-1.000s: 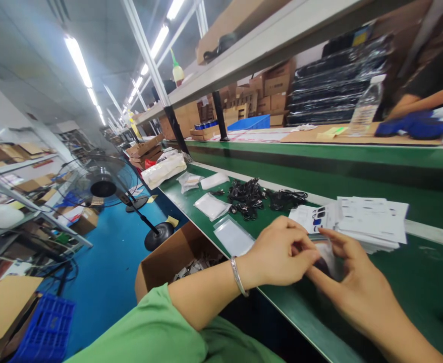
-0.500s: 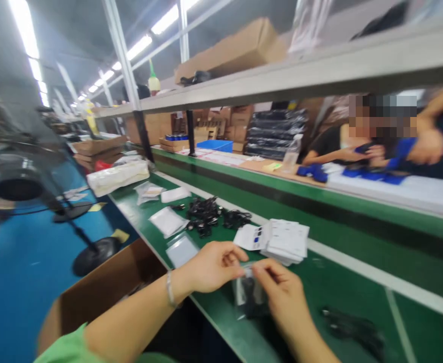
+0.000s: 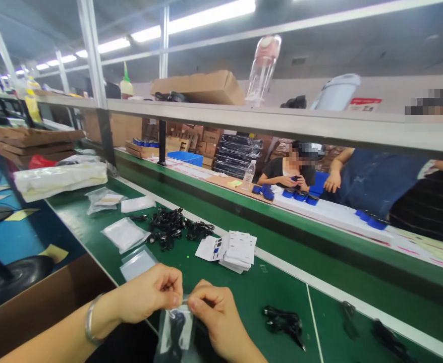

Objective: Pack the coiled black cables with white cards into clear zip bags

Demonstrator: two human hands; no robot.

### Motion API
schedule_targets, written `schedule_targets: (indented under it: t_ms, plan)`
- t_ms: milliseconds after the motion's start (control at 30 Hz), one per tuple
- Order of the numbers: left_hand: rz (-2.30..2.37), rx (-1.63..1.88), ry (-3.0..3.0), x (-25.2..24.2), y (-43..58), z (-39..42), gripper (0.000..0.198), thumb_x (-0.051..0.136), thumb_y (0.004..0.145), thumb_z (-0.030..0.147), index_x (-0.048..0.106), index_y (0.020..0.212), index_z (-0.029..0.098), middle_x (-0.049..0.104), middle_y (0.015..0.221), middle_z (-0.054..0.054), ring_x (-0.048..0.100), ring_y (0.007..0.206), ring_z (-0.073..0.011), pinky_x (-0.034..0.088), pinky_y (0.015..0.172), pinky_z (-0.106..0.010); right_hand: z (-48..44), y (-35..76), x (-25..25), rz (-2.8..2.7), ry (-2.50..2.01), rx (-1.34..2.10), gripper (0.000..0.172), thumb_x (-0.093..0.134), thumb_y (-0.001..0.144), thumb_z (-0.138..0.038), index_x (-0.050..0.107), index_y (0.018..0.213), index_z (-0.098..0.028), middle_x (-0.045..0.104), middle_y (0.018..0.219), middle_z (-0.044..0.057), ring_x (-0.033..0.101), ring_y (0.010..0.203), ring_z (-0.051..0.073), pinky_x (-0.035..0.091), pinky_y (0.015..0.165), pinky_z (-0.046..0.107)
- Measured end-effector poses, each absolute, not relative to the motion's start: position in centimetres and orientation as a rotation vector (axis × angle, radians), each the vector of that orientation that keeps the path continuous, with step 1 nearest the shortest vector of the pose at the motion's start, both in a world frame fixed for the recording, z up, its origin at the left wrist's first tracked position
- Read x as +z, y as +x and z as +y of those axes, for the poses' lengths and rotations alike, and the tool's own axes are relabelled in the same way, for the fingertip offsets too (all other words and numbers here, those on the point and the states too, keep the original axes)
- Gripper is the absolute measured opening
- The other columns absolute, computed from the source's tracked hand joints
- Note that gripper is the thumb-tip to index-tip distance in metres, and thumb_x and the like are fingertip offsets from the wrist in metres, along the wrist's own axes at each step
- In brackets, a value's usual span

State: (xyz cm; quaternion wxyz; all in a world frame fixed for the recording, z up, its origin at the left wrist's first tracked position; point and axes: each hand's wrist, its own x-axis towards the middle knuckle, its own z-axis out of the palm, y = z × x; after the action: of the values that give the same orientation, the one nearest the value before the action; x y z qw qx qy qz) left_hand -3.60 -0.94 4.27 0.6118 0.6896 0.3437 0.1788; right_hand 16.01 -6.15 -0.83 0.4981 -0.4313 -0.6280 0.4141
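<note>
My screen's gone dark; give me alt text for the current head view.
A person's left hand and right hand pinch the top of a clear bag with a dark item inside. Ahead, on a green bench, lie a black cable pile, white printed sheets and flat plastic packets. Beyond the bench, co-workers are near blue items.

At the near edge of the smooth, faintly shiny tabletop (image 3: 278, 282) I pinch a glossy clear plastic bag (image 3: 186, 333), my bangle (image 3: 90, 321) polished metal, matt paper leaflets (image 3: 238, 250) and plastic-coated cables (image 3: 168, 224) toward the far edge.
</note>
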Motion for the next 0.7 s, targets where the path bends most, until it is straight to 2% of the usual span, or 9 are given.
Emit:
schedule_targets:
  t_ms: [100,200,300,400,467,500,567,633,700]
  plan:
    - [0.867,0.328,1.653,5.9,-6.3,-2.0,0.037,0.076,0.073,0.051,0.055,0.071,0.020,0.049,0.063,0.005,0.036,0.062,-0.0117,0.027,0.061,-0.026,-6.7,15.3,-0.6,-1.630,-1.042,1.061,0.052,0.069,0.089,-0.068,0.082,0.065,-0.024,0.066,0.063,0.002,0.059,0.066,0.017,0.047,0.067,0.031]
    - [1.003,0.207,1.758,8.5,-9.9,-2.6,0.025,0.071,0.076,0.040,0.058,0.071,0.020,0.051,0.063,0.004,0.038,0.061,-0.0124,0.029,0.060,-0.025,-6.6,15.8,-0.6,-1.668,-1.068,1.080,0.049,0.067,0.092,-0.066,0.085,0.073,-0.025,0.077,0.073,0.006,0.068,0.071,0.020,0.052,0.074,0.033]
    - [1.233,0.092,1.931,10.5,-13.8,-2.2,0.013,0.067,0.079,0.027,0.062,0.070,0.019,0.056,0.063,0.003,0.046,0.061,-0.0134,0.033,0.061,-0.025,-5.5,17.0,-1.6,-1.622,-1.130,1.061,0.047,0.070,0.090,-0.066,0.084,0.076,-0.023,0.081,0.078,0.008,0.073,0.077,0.024,0.056,0.076,0.033]
    - [1.622,-0.060,2.077,10.7,-16.5,-1.4,0.015,0.074,0.077,0.021,0.065,0.066,0.019,0.063,0.064,0.001,0.054,0.062,-0.0150,0.034,0.063,-0.026,-4.3,18.0,-3.3,-1.612,-1.220,0.997,0.051,0.068,0.088,-0.071,0.084,0.078,-0.025,0.082,0.077,0.008,0.075,0.075,0.025,0.058,0.073,0.032]
    - [1.846,-0.056,2.167,9.8,-16.8,-0.9,0.019,0.082,0.077,0.027,0.069,0.067,0.018,0.068,0.068,-0.002,0.061,0.067,-0.0180,0.037,0.065,-0.027,-3.8,18.4,-4.2,-1.667,-1.305,0.948,0.053,0.066,0.086,-0.075,0.085,0.078,-0.026,0.083,0.080,0.008,0.077,0.077,0.026,0.060,0.075,0.031]
    - [1.872,-0.004,2.209,9.2,-16.4,-0.7,0.020,0.083,0.080,0.032,0.072,0.072,0.018,0.072,0.074,-0.004,0.065,0.073,-0.0197,0.040,0.068,-0.027,-3.7,18.5,-4.5,-1.698,-1.347,0.937,0.054,0.065,0.084,-0.076,0.085,0.078,-0.027,0.083,0.080,0.008,0.077,0.077,0.026,0.061,0.075,0.030]
    - [1.801,0.179,2.187,7.5,-14.7,-0.4,0.027,0.081,0.088,0.043,0.079,0.095,0.017,0.079,0.095,-0.006,0.072,0.087,-0.0213,0.048,0.076,-0.026,-3.5,18.6,-4.4,-1.737,-1.422,0.923,0.057,0.062,0.081,-0.080,0.086,0.076,-0.028,0.084,0.080,0.008,0.078,0.076,0.026,0.062,0.073,0.029]
    - [1.683,0.227,2.189,5.6,-12.3,-0.3,0.045,0.083,0.087,0.051,0.079,0.112,0.015,0.081,0.110,-0.010,0.075,0.101,-0.0243,0.054,0.086,-0.028,-3.5,18.6,-3.7,-1.756,-1.494,0.942,0.060,0.061,0.075,-0.084,0.085,0.074,-0.029,0.085,0.082,0.008,0.079,0.075,0.027,0.062,0.072,0.029]
    - [1.597,0.255,2.309,3.8,-9.7,-0.6,0.063,0.088,0.083,0.054,0.074,0.127,0.012,0.077,0.129,-0.015,0.072,0.121,-0.0300,0.055,0.103,-0.033,-3.4,18.5,-2.8,-1.752,-1.546,0.972,0.061,0.061,0.069,-0.085,0.084,0.072,-0.029,0.085,0.083,0.008,0.081,0.076,0.029,0.063,0.072,0.030]
